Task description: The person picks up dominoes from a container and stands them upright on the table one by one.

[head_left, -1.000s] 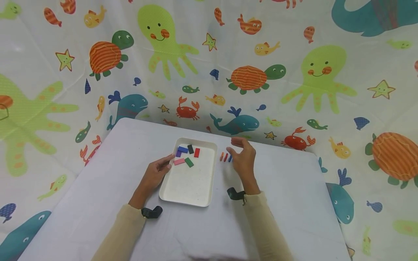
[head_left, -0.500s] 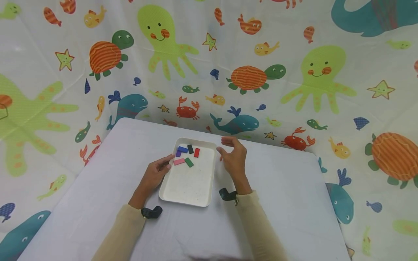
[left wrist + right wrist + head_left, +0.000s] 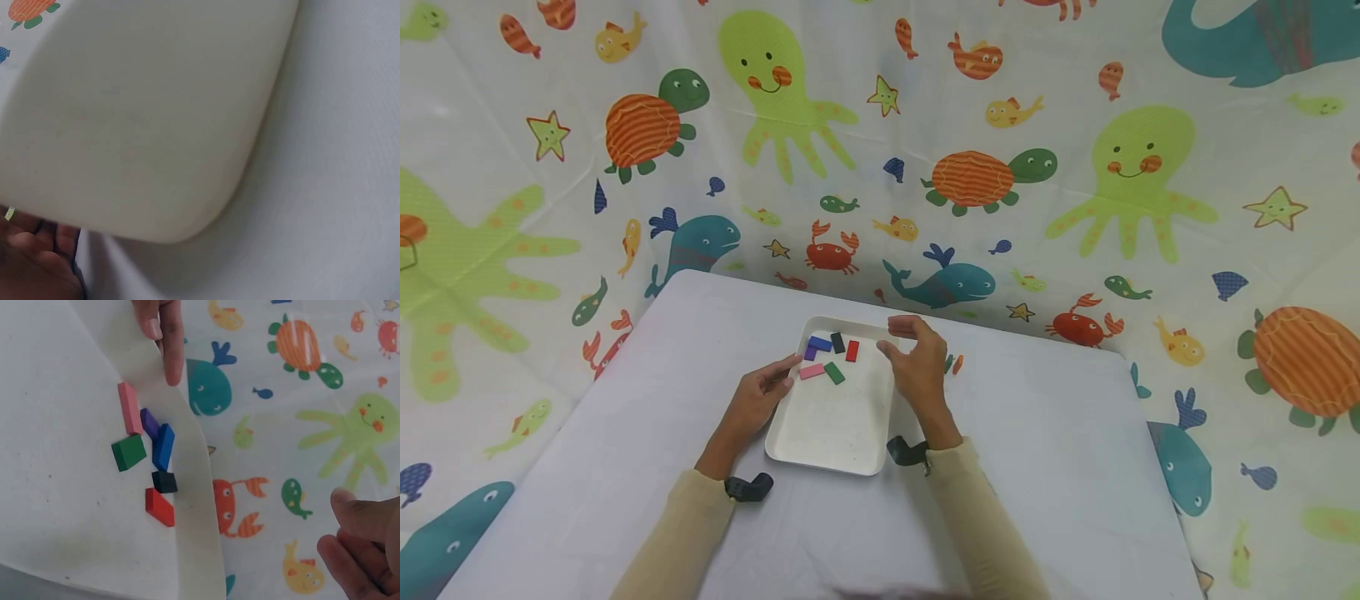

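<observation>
6 coloured blocks (image 3: 834, 373) in white tray (image 3: 827, 429)

So the tray (image 3: 831, 433) is on the table (image 3: 1060, 433), with six blocks (image 3: 834, 372) inside from 10 to 1 o'clock. Left hand (image 3: 758, 396) touches its rim near 10, right hand (image 3: 922, 362) over the edge around 2, small pieces (image 3: 958, 364) just beside that hand's 3, backdrop (image 3: 880, 192) behind at 12.

Two hands (image 3: 762, 390) (image 3: 919, 367), one tray (image 3: 831, 425), six blocks (image 3: 834, 372) inside
</observation>
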Motion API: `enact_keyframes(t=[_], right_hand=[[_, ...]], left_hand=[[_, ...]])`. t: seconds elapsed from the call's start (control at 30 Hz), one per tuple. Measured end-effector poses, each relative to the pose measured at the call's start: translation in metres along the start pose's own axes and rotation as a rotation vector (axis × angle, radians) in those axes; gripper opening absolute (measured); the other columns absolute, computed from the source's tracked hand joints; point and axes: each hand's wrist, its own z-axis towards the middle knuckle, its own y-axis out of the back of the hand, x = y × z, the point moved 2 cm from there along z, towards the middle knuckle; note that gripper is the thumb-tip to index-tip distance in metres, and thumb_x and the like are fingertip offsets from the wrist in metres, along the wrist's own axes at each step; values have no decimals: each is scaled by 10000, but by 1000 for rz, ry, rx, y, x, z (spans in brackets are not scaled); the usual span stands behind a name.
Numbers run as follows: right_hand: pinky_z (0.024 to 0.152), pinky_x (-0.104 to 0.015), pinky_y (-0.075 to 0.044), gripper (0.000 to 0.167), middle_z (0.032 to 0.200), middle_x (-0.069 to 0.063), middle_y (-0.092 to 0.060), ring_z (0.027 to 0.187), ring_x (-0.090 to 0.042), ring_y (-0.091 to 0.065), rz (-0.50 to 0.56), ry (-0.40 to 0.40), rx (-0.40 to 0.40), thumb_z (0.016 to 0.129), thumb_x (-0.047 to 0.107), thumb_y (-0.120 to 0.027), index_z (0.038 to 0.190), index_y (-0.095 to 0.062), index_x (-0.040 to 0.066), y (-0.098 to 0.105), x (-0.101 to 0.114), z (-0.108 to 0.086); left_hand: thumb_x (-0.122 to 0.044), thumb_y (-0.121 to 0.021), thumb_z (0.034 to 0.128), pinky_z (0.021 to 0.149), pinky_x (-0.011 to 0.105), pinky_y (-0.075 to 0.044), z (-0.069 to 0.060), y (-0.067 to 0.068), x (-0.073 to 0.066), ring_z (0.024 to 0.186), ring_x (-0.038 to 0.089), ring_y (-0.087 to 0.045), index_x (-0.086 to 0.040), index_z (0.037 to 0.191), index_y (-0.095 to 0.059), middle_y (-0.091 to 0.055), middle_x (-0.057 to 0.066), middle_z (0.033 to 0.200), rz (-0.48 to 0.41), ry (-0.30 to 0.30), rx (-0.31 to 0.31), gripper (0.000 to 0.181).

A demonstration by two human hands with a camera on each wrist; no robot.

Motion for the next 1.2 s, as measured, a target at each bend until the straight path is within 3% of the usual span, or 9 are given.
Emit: enact_keyframes(t=[0.53, 0.77, 1.0, 1.2], right_hand=[[1114, -368, -571, 347, 1242, 40, -765, 1158, -146, -740, -44, 5, 102, 928, 194, -842, 1249, -711, 200, -26, 9, -6], [1109, -441, -580, 345, 1224, 21, -766, 1142, -173, -740, -26, -20, 141, 926, 201, -844, 1247, -719, 177, -38, 8, -9], [1187, -494, -482, 363, 1204, 46, -775, 1112, -134, -736, -66, 11, 149, 905, 226, -861, 1240, -727, 179, -51, 4, -10], [1128, -370, -554, 371, 1208, 38, -770, 1098, -136, -736, -68, 13, 176, 906, 214, -860, 1249, -727, 170, -59, 0, -11]], left_hand=[[-188, -573, 1108, 1263, 504, -399, -1, 0, 0, 1568, 317, -434, -189, 1572, -539, -458, 68, 1684, 7, 9, -2, 465], [-176, -566, 1108, 1267, 515, -392, 0, -1, 1, 1572, 325, -424, -187, 1574, -536, -450, 73, 1688, -3, 23, 4, 466], [-174, -562, 1109, 1271, 507, -387, 0, -1, 1, 1579, 320, -415, -186, 1571, -540, -449, 72, 1689, 13, 21, -3, 463], [-168, -563, 1109, 1263, 497, -395, 0, -1, 1, 1574, 317, -424, -177, 1572, -538, -456, 72, 1684, 13, 3, 0, 463]])
